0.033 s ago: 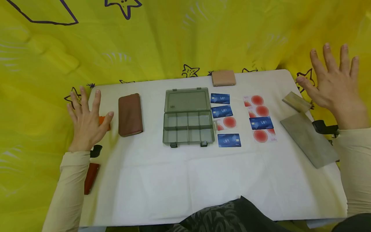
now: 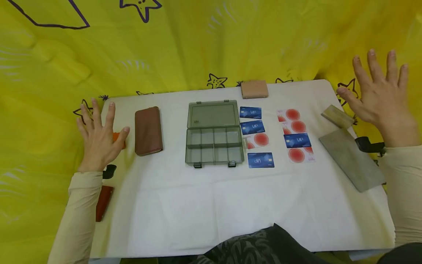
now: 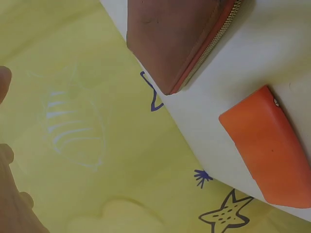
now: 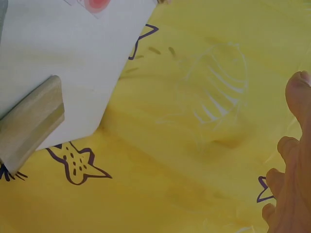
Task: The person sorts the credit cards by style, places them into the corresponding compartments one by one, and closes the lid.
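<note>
My left hand point(image 2: 100, 137) is raised over the table's left edge, fingers spread and holding nothing. It partly covers an orange wallet point(image 3: 267, 150). A long brown zip wallet point(image 2: 148, 131) lies to its right, and a red-brown wallet point(image 2: 104, 203) shows beside the left sleeve. My right hand point(image 2: 384, 93) is held up past the right edge, also spread and without anything in it. Nearest to it are a small olive wallet point(image 2: 337, 116) and a larger grey-green wallet or pouch point(image 2: 352, 159), partly overlapped by the wrist strap.
Mid-table sits a translucent green box point(image 2: 214, 154) with its lid laid back and several compartments. To its right, blue VIP cards point(image 2: 260, 160) and red-and-white cards point(image 2: 298, 126) form two columns. A tan wallet point(image 2: 254, 90) lies at the back edge, before a yellow cloth point(image 2: 184, 44).
</note>
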